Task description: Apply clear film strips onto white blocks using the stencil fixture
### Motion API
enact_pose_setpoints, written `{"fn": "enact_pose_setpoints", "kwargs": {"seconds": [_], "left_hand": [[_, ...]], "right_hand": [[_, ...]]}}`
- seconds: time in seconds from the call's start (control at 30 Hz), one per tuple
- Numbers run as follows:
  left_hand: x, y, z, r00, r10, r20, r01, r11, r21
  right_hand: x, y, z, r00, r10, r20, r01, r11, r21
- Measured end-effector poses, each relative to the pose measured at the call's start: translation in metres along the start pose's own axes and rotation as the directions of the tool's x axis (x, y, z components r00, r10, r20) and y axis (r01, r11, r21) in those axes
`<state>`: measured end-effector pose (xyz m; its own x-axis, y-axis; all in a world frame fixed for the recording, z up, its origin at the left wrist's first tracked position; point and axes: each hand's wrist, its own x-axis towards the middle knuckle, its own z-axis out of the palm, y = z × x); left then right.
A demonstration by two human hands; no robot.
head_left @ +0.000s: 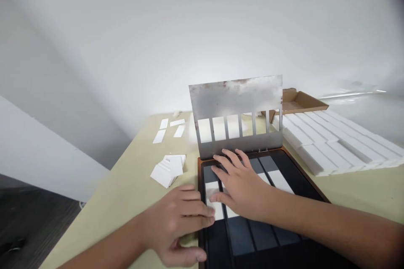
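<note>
Two bare hands are held over a dark channelled tray (199, 172) with an orange-brown rim, which lies at the desk's (126, 189) right side. One white strip (214, 204) is lying in the tray's left channel, partly covered by both hands. Its long axis runs from the near side of the tray toward the far edge, along the channel. The right hand (240, 185) is nearer to it: the palm is turned down and the fingers are spread flat over the strip, with no closed grasp seen. The left hand (176, 218) is half open beside the strip's left side, its fingertips (212, 220) reaching the strip's edge, and no firm hold can be made out. A second white strip (279, 180) is lying in a channel further right. A steel slotted plate (236, 101) is standing along the tray's far edge. Loose white cards (167, 170) are heaped toward the desk's left side; stacked white bars (328, 143) and a cardboard box (299, 101) are placed toward the far right corner.
</note>
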<state>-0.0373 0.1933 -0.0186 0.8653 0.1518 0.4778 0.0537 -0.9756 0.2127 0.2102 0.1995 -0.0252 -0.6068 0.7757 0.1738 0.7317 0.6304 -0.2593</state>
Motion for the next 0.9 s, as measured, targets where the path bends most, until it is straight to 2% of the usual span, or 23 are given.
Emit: {"fn": "enact_pose_setpoints", "kwargs": {"seconds": [0.17, 0.37, 0.47, 0.63, 0.73, 0.9], "left_hand": [[-0.001, -0.001, 0.002, 1.000, -0.019, 0.012, 0.020, 0.999, -0.039], [-0.002, -0.002, 0.001, 1.000, -0.020, 0.004, 0.020, 0.999, -0.045], [-0.002, -0.003, 0.001, 1.000, -0.020, 0.009, 0.020, 0.998, -0.054], [-0.005, -0.004, 0.001, 0.998, -0.065, -0.001, 0.065, 0.998, -0.019], [-0.008, -0.005, 0.000, 0.989, -0.145, 0.008, 0.145, 0.988, -0.052], [-0.009, -0.007, -0.001, 0.979, -0.204, 0.011, 0.204, 0.973, -0.111]], "right_hand": [[-0.001, -0.005, -0.004, 0.999, -0.028, -0.032, 0.030, 0.999, 0.041], [0.003, -0.010, -0.009, 0.997, -0.080, -0.018, 0.082, 0.986, 0.145], [0.003, -0.007, -0.004, 0.988, -0.137, -0.072, 0.144, 0.985, 0.094], [0.000, -0.001, 0.006, 0.956, -0.286, -0.057, 0.283, 0.957, -0.059], [-0.002, 0.000, 0.008, 0.952, -0.300, -0.066, 0.294, 0.952, -0.083], [-0.003, -0.001, 0.008, 0.946, -0.317, -0.069, 0.309, 0.945, -0.105]]}}
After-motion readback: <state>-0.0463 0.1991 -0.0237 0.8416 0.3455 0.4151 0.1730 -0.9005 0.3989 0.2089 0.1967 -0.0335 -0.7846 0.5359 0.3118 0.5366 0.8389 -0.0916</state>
